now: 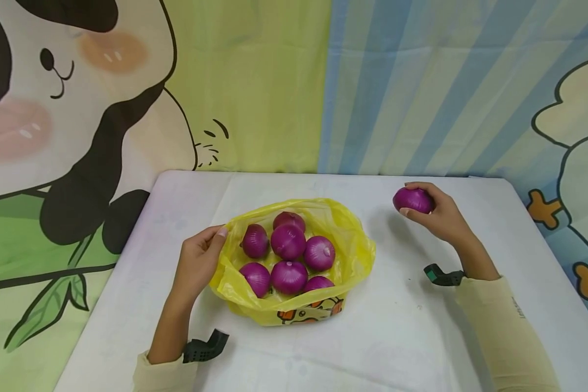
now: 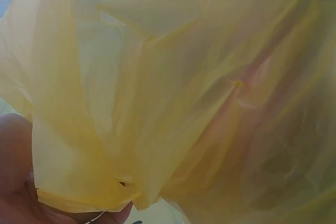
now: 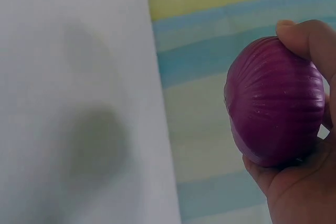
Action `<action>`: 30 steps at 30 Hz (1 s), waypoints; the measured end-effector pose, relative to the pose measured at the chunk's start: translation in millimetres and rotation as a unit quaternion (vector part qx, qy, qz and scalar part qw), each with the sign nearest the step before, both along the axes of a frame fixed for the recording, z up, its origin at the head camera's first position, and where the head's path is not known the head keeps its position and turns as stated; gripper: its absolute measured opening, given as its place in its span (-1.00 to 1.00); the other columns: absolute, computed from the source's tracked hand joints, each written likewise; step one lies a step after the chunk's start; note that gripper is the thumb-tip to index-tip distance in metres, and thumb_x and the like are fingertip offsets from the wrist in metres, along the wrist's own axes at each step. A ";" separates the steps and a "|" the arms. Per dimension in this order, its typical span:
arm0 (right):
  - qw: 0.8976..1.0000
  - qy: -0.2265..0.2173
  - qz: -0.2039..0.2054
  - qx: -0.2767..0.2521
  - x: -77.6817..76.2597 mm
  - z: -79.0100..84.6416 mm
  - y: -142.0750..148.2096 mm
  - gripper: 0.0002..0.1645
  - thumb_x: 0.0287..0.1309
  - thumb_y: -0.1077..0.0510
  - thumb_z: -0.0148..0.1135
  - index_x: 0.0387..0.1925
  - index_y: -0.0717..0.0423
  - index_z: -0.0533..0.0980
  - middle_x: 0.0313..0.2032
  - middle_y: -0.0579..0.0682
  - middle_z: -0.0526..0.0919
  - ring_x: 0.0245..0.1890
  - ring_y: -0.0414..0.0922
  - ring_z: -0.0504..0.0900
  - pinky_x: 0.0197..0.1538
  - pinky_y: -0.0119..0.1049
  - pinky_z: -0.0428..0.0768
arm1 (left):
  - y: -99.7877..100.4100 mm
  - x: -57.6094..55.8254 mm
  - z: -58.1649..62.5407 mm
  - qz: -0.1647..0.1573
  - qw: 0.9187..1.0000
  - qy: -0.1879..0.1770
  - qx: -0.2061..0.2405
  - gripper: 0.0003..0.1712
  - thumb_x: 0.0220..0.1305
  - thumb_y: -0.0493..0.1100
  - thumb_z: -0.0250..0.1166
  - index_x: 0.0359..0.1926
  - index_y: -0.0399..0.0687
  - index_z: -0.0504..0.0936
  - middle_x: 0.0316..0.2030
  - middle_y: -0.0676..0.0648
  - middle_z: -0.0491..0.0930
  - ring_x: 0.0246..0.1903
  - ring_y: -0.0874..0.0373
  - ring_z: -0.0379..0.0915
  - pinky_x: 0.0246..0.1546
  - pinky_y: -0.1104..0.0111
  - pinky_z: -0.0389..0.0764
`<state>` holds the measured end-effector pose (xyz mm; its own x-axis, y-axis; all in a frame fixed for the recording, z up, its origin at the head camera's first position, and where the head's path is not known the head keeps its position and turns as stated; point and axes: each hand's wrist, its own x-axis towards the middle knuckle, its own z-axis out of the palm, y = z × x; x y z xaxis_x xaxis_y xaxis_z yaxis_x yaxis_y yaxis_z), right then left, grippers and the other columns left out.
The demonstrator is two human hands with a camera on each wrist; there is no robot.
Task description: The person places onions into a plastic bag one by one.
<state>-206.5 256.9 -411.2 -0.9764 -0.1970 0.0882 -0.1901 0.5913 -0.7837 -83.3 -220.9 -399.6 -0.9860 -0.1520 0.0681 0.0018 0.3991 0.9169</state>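
Note:
A yellow plastic bag (image 1: 357, 239) stands wide open on the table, with several purple onions (image 1: 288, 242) inside. My left hand (image 1: 196, 261) pinches the bag's left rim between thumb and fingers. Thin yellow film (image 2: 121, 87) fills most of the left wrist view, the fingers at its lower left. Off to the right of the bag, my right hand (image 1: 436, 213) grips a single purple onion (image 1: 413, 201) above the table. In the right wrist view that onion (image 3: 275, 103) sits between the thumb and the fingers, and its shadow falls on the white surface.
The white-covered table (image 1: 372, 348) reaches back to a cloth backdrop (image 1: 255, 81) with a cartoon panda and stripes. Black straps with small devices (image 1: 206, 347) are on both wrists. An orange and black cartoon print (image 1: 311, 312) shows on the bag's front.

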 end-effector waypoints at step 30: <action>0.937 0.027 0.278 -0.210 7.9 66.6 -75.7 -0.38 0.02 0.51 0.31 0.16 0.28 0.39 0.25 0.14 0.39 0.17 0.08 0.40 -0.04 -0.22 0.62 | 0.8 1.1 2.2 -0.007 1.000 0.010 -0.005 -0.49 0.45 0.12 0.08 0.04 -0.23 0.65 -0.17 -0.12 0.67 -0.32 0.04 0.56 -0.35 0.42 0.61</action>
<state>-198.5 181.2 -344.5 -0.7252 -0.6103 0.3188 -0.4234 0.0302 -0.9054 -82.3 -220.2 -397.3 -0.9863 -0.1379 0.0904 0.0265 0.4086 0.9123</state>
